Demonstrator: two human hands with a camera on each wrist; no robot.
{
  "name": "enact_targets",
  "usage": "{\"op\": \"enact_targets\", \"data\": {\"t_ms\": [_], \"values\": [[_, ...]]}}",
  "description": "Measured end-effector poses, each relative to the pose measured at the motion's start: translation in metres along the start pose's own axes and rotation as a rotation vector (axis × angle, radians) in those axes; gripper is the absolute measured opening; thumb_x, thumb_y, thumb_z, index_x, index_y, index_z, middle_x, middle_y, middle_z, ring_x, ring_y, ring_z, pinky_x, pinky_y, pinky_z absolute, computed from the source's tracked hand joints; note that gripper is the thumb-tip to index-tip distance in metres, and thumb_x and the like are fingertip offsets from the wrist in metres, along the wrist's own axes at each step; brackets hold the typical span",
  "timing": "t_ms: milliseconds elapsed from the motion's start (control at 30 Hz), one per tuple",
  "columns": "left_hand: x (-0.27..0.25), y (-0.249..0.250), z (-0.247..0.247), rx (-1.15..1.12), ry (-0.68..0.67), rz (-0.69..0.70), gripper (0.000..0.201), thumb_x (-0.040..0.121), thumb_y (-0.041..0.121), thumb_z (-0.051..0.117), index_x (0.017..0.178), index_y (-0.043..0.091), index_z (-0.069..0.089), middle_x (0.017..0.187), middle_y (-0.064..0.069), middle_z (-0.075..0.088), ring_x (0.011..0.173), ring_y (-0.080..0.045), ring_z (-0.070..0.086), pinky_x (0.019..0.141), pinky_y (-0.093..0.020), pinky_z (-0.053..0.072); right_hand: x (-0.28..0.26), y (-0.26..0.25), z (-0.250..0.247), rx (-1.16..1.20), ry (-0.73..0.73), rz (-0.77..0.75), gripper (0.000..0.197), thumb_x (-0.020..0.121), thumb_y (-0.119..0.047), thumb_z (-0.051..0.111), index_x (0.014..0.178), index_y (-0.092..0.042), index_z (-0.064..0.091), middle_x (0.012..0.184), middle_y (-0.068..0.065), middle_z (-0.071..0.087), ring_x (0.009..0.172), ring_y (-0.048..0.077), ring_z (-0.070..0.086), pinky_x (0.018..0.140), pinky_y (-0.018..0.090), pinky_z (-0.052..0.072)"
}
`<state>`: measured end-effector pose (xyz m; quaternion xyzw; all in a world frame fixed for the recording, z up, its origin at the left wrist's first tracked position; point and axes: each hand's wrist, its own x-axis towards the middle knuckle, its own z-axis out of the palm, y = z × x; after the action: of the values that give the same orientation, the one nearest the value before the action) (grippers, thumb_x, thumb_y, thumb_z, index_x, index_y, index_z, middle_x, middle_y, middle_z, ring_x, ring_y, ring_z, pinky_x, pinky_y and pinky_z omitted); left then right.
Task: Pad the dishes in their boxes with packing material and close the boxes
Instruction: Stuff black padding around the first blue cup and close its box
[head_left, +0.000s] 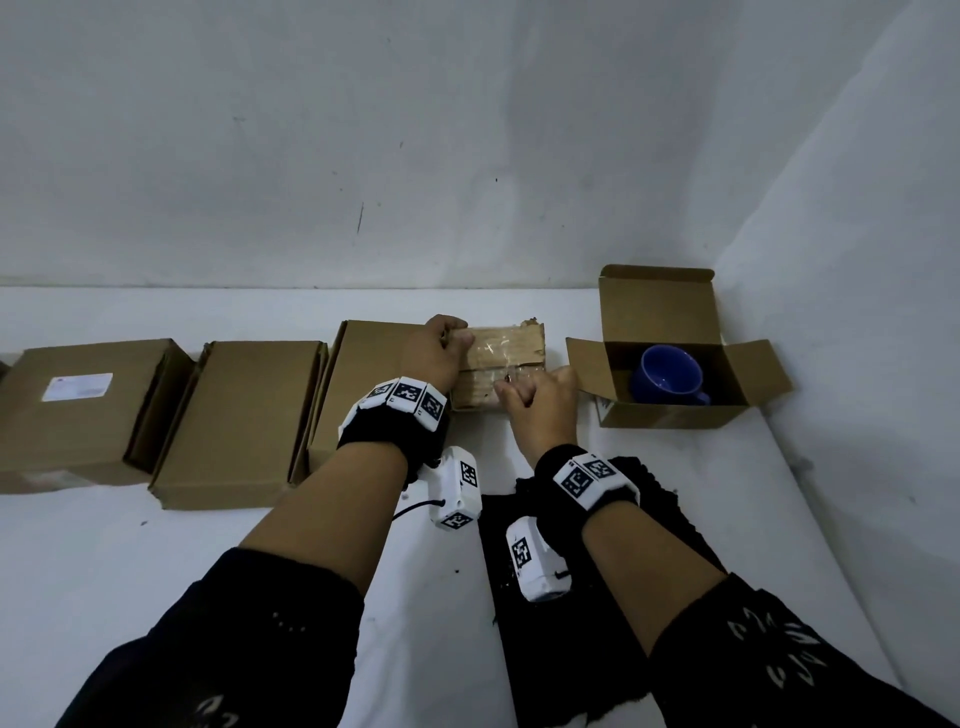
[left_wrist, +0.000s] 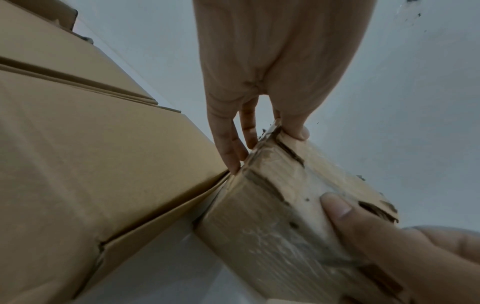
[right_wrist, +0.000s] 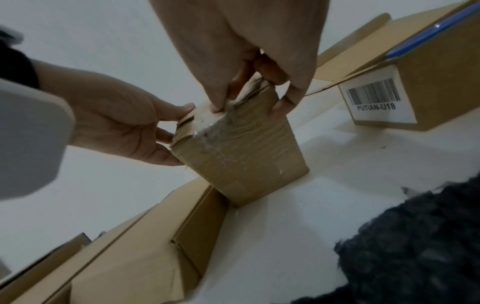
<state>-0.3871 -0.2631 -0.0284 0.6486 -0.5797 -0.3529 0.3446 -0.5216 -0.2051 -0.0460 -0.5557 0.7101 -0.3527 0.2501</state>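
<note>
A small worn, taped cardboard box (head_left: 511, 353) stands on the white table, right of a closed brown box (head_left: 363, 374). My left hand (head_left: 457, 338) holds its far left top edge, thumb on one side and fingers (left_wrist: 228, 148) on the other. My right hand (head_left: 511, 395) pinches its near top edge; in the right wrist view the right hand (right_wrist: 248, 102) has thumb and fingers curled over the small taped box (right_wrist: 239, 148). To the right, an open box (head_left: 670, 413) with raised flaps holds a blue cup (head_left: 667, 374). The small box's contents are hidden.
Two more closed brown boxes (head_left: 88, 410) (head_left: 244, 421) line the table to the left. Black shredded packing material (head_left: 649, 519) lies under my right forearm. The open box carries a barcode label (right_wrist: 376, 102). Walls close off the back and right.
</note>
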Motion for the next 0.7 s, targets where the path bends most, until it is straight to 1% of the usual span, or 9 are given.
{"op": "enact_targets", "data": {"t_ms": [100, 200, 267, 333, 367, 433, 600, 633, 700], "values": [[-0.002, -0.001, -0.001, 0.009, -0.003, -0.003, 0.028, 0.093, 0.024, 0.055, 0.117, 0.011, 0.059, 0.109, -0.014, 0.064, 0.101, -0.027, 0.058, 0.085, -0.029, 0.044, -0.002, 0.0, -0.005, 0.023, 0.017, 0.058, 0.035, 0.078, -0.028, 0.075, 0.085, -0.008, 0.047, 0.106, 0.008, 0.038, 0.092, 0.021, 0.046, 0.09, 0.03, 0.043], [-0.003, -0.001, -0.002, -0.01, -0.008, -0.012, 0.028, 0.093, 0.023, 0.055, 0.118, 0.011, 0.058, 0.105, -0.01, 0.062, 0.099, -0.025, 0.058, 0.082, -0.026, 0.043, 0.007, -0.004, -0.019, 0.163, -0.078, 0.244, 0.063, 0.074, -0.027, 0.079, 0.116, -0.006, 0.037, 0.123, 0.01, 0.042, 0.103, 0.018, 0.045, 0.081, 0.025, 0.039], [-0.003, 0.0, -0.002, -0.015, -0.006, -0.014, 0.028, 0.094, 0.021, 0.054, 0.119, 0.01, 0.058, 0.105, -0.011, 0.061, 0.099, -0.025, 0.057, 0.078, -0.022, 0.038, 0.018, -0.014, -0.027, 0.218, -0.206, 0.373, 0.079, 0.075, -0.038, 0.077, 0.13, -0.009, 0.029, 0.134, 0.011, 0.042, 0.111, 0.02, 0.047, 0.083, 0.027, 0.039], [0.0, -0.001, -0.002, 0.003, 0.0, -0.005, 0.028, 0.093, 0.021, 0.055, 0.119, 0.01, 0.059, 0.108, -0.013, 0.062, 0.102, -0.027, 0.057, 0.076, -0.021, 0.035, 0.028, -0.023, -0.027, 0.103, -0.248, 0.414, 0.094, 0.073, -0.053, 0.073, 0.139, -0.007, 0.024, 0.143, 0.012, 0.036, 0.124, 0.028, 0.045, 0.093, 0.035, 0.042], [0.001, -0.001, -0.002, 0.019, 0.0, -0.001, 0.029, 0.094, 0.021, 0.054, 0.12, 0.01, 0.058, 0.108, -0.014, 0.062, 0.102, -0.027, 0.057, 0.074, -0.02, 0.034, 0.03, -0.025, -0.023, 0.033, -0.241, 0.396, 0.097, 0.073, -0.056, 0.072, 0.14, -0.006, 0.024, 0.144, 0.013, 0.034, 0.126, 0.031, 0.044, 0.094, 0.037, 0.042], [0.002, -0.001, -0.002, 0.037, -0.001, -0.002, 0.03, 0.094, 0.022, 0.054, 0.121, 0.01, 0.058, 0.109, -0.014, 0.062, 0.102, -0.026, 0.056, 0.073, -0.019, 0.032, 0.03, -0.023, -0.014, 0.002, -0.201, 0.339, 0.091, 0.074, -0.053, 0.072, 0.137, -0.005, 0.028, 0.142, 0.014, 0.034, 0.124, 0.032, 0.045, 0.093, 0.035, 0.042], [0.004, -0.003, 0.0, 0.024, -0.018, -0.014, 0.026, 0.093, 0.024, 0.054, 0.116, 0.012, 0.059, 0.106, -0.014, 0.063, 0.099, -0.029, 0.059, 0.081, -0.027, 0.041, 0.03, 0.001, -0.009, -0.01, -0.196, 0.219, 0.067, 0.078, -0.04, 0.074, 0.123, -0.005, 0.039, 0.13, 0.014, 0.04, 0.112, 0.027, 0.047, 0.083, 0.026, 0.037], [0.004, -0.003, 0.0, 0.01, -0.016, -0.02, 0.026, 0.093, 0.023, 0.055, 0.115, 0.011, 0.059, 0.105, -0.015, 0.063, 0.099, -0.03, 0.059, 0.081, -0.027, 0.041, 0.03, 0.004, -0.01, -0.012, -0.209, 0.208, 0.065, 0.077, -0.038, 0.075, 0.121, -0.005, 0.041, 0.128, 0.013, 0.042, 0.107, 0.025, 0.048, 0.083, 0.026, 0.04], [0.003, -0.002, 0.0, 0.011, -0.013, -0.02, 0.026, 0.093, 0.022, 0.055, 0.115, 0.01, 0.059, 0.106, -0.014, 0.062, 0.1, -0.029, 0.058, 0.08, -0.026, 0.04, 0.032, 0.01, -0.013, -0.015, -0.263, 0.203, 0.062, 0.075, -0.037, 0.076, 0.118, -0.007, 0.043, 0.125, 0.013, 0.046, 0.102, 0.023, 0.053, 0.081, 0.035, 0.051]]}}
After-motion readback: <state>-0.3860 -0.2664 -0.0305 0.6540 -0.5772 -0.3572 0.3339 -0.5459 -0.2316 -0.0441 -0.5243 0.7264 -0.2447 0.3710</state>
